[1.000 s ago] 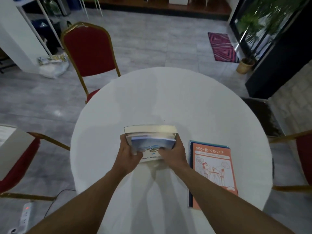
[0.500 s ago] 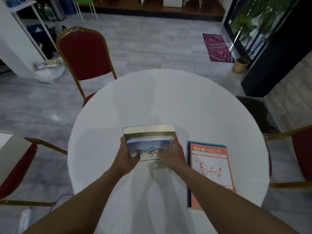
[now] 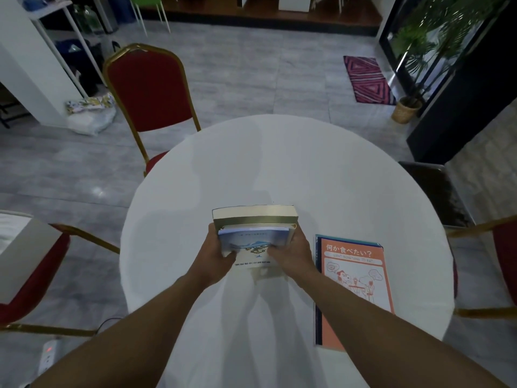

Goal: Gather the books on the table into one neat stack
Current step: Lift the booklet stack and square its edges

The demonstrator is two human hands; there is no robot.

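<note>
A small pile of books [image 3: 253,236] is held near the middle of the round white table [image 3: 307,169]. Its thick bottom book shows cream page edges and an olive cover; a thinner blue-and-white book lies on top. My left hand [image 3: 215,254] grips the pile's left side and my right hand [image 3: 293,254] grips its right side, thumbs on the top cover. An orange book with Japanese writing [image 3: 355,275] lies flat to the right, on top of a dark blue book, partly under my right forearm.
A red chair with a gold frame [image 3: 148,91] stands at the table's far left. Another red chair [image 3: 28,278] is at the left, and a third chair [image 3: 500,256] at the right edge. A power strip [image 3: 49,352] lies on the floor.
The view shifted slightly as my head moved. Both hands stay clamped on the pile, which sits in nearly the same spot.
</note>
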